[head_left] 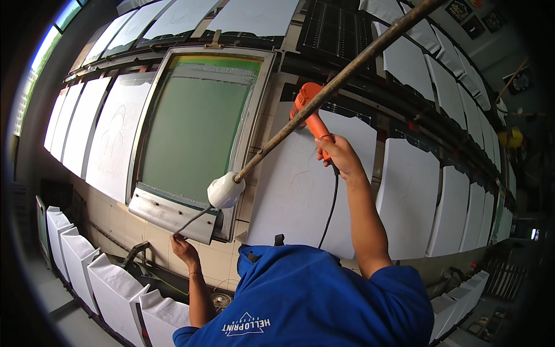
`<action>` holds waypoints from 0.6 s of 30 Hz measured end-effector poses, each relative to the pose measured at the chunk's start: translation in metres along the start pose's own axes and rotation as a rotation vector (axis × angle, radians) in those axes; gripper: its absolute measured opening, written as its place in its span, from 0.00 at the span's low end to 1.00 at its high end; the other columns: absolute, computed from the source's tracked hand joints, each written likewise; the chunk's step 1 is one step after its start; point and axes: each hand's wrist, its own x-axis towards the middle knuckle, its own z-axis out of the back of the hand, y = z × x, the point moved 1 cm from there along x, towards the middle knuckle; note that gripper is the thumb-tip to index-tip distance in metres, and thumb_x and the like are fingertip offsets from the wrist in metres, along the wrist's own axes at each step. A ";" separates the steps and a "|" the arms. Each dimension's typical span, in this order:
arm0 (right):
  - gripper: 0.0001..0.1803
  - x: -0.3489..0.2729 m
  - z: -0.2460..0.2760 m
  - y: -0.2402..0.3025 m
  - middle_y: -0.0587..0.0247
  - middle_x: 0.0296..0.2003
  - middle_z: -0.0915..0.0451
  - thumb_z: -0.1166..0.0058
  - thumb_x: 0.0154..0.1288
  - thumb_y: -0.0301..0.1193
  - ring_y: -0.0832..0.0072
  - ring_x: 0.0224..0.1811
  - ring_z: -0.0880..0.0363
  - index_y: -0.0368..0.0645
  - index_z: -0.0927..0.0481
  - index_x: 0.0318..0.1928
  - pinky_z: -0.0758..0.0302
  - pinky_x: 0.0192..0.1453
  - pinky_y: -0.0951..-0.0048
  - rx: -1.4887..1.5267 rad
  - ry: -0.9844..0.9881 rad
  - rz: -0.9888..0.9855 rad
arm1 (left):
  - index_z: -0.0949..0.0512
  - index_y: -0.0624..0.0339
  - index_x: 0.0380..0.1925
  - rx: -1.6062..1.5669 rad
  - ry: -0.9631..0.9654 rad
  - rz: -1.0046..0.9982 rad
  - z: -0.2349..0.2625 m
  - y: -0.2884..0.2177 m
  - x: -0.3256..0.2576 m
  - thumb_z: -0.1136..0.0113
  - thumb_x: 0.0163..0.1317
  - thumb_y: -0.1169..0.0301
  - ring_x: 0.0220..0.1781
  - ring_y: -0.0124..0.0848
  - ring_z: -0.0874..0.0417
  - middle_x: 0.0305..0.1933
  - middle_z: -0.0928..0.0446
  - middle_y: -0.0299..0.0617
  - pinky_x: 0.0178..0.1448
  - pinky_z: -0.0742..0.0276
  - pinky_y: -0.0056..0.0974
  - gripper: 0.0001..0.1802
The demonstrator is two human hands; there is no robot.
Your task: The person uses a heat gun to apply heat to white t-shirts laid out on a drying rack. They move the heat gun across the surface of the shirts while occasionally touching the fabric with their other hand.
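Right hand (340, 155): clamped on orange heat gun (310, 113), over white fabric panel (300, 185).
Left hand (184, 248): closed on screen frame (173, 215) edge (green mesh).

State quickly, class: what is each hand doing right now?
Left hand: closed on the lower edge of the screen frame.
Right hand: closed around the orange heat gun.
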 end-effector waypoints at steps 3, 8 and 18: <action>0.16 -0.006 0.000 -0.003 0.68 0.25 0.26 0.45 0.65 0.40 0.82 0.25 0.25 0.38 0.26 0.39 0.31 0.23 0.81 -0.050 -0.047 0.007 | 0.33 0.65 0.28 -0.009 -0.014 -0.052 0.000 -0.006 -0.003 0.59 0.76 0.66 0.27 0.34 0.34 0.24 0.32 0.44 0.35 0.35 0.38 0.17; 0.17 -0.043 0.012 0.001 0.68 0.25 0.26 0.45 0.66 0.40 0.83 0.25 0.25 0.36 0.25 0.42 0.32 0.23 0.83 0.002 0.054 -0.099 | 0.32 0.66 0.29 -0.022 -0.030 -0.053 -0.002 -0.002 -0.006 0.59 0.76 0.66 0.27 0.37 0.31 0.25 0.29 0.46 0.35 0.33 0.40 0.17; 0.18 -0.065 -0.015 -0.005 0.68 0.26 0.26 0.44 0.64 0.40 0.83 0.26 0.25 0.35 0.26 0.40 0.31 0.24 0.82 -0.039 0.207 -0.141 | 0.31 0.66 0.30 0.031 -0.017 -0.038 0.002 0.009 -0.007 0.59 0.76 0.62 0.29 0.43 0.26 0.27 0.25 0.49 0.37 0.31 0.44 0.19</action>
